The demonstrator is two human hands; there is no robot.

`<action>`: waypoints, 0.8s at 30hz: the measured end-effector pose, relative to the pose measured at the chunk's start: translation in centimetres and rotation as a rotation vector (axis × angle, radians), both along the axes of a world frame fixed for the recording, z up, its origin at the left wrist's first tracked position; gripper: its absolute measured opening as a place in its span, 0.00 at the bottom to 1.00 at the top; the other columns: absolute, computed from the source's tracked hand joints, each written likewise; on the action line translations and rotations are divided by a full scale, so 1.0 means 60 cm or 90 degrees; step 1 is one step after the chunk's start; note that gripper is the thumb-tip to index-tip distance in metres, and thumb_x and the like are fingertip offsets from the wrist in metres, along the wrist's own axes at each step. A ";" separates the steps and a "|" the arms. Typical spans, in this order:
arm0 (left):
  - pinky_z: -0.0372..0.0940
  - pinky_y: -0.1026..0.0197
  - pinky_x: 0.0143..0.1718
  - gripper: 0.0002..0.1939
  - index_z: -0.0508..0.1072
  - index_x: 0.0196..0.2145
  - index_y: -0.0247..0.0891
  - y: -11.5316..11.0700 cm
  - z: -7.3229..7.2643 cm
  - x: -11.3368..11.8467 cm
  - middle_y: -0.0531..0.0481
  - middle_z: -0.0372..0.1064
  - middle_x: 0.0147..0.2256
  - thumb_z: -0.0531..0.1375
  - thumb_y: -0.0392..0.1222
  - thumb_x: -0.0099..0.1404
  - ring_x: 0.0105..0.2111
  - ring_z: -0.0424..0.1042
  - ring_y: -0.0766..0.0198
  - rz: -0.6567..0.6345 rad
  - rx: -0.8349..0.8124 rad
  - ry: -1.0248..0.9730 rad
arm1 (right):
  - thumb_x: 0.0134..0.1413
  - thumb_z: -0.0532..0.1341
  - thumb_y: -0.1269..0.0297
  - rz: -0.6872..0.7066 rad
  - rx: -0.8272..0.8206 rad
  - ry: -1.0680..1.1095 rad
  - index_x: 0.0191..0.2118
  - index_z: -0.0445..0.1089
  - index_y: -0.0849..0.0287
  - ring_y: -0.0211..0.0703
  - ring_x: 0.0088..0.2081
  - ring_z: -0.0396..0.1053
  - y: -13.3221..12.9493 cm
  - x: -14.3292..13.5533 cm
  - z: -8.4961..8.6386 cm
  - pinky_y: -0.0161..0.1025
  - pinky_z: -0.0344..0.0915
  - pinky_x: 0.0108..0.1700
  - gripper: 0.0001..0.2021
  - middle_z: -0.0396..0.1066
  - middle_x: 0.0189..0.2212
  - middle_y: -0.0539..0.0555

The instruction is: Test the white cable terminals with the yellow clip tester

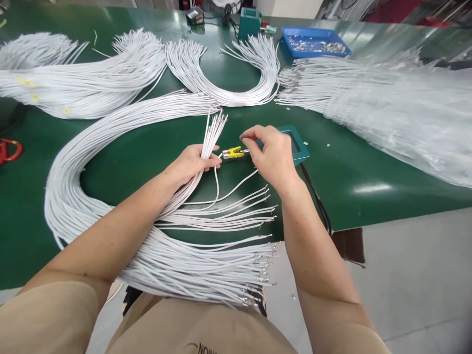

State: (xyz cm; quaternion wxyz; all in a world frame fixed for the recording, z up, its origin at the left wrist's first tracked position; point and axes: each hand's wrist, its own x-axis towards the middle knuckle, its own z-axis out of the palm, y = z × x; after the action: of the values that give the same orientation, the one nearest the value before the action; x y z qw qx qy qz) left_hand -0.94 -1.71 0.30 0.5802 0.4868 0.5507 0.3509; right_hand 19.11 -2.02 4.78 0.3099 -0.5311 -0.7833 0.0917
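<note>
My left hand (193, 161) is closed around a small bunch of white wires (215, 132), their ends pointing up. Just right of its thumb is a small yellow clip-like tool (235, 152) with a metal tip. My right hand (271, 150) is beside the tool's right end, thumb and forefinger brought close together; what lies between them is too small to make out. A teal frame-shaped device (295, 143) is partly hidden behind that hand. Loose wires with metal ends (236, 216) fan out below both hands, above a thick wire bundle (199, 268) at the table's front edge.
More white wire bundles (110, 81) lie across the back of the green table (368, 206). Wires under clear plastic (401, 108) cover the right side. A blue tray (315, 42) of small metal parts and a green box (250, 23) stand behind. Red handles (11, 150) show at left.
</note>
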 end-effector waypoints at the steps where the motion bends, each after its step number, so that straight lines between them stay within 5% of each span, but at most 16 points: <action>1: 0.61 0.65 0.27 0.24 0.74 0.45 0.31 0.000 0.000 0.000 0.50 0.74 0.27 0.70 0.35 0.48 0.30 0.75 0.63 -0.002 -0.010 -0.009 | 0.60 0.55 0.69 0.001 -0.009 0.000 0.39 0.75 0.59 0.46 0.38 0.69 -0.004 -0.003 -0.003 0.41 0.61 0.41 0.11 0.76 0.35 0.55; 7: 0.59 0.65 0.25 0.19 0.76 0.39 0.33 0.001 -0.002 0.003 0.48 0.75 0.28 0.71 0.33 0.47 0.29 0.74 0.64 0.008 -0.055 -0.038 | 0.59 0.54 0.72 0.018 -0.022 -0.072 0.36 0.75 0.60 0.50 0.42 0.68 -0.004 -0.020 -0.043 0.44 0.60 0.44 0.11 0.78 0.37 0.57; 14: 0.57 0.67 0.22 0.16 0.76 0.36 0.33 0.003 -0.005 0.009 0.50 0.72 0.25 0.69 0.29 0.47 0.26 0.73 0.67 0.032 -0.095 -0.076 | 0.55 0.55 0.77 0.050 0.014 -0.217 0.44 0.73 0.61 0.53 0.49 0.67 0.017 -0.009 -0.054 0.51 0.52 0.60 0.14 0.76 0.42 0.60; 24: 0.57 0.69 0.22 0.21 0.72 0.41 0.35 0.005 -0.007 0.006 0.54 0.70 0.23 0.67 0.28 0.48 0.25 0.73 0.68 0.031 -0.060 -0.082 | 0.55 0.55 0.79 0.118 -0.003 -0.351 0.43 0.76 0.64 0.52 0.44 0.67 0.042 -0.001 -0.049 0.47 0.58 0.53 0.15 0.76 0.36 0.62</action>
State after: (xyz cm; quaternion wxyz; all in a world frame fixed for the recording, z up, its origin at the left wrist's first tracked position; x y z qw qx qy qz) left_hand -0.60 -1.38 -0.11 0.6279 0.4221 0.5396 0.3692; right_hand 19.05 0.48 1.87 0.0744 -0.4630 -0.8828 -0.0260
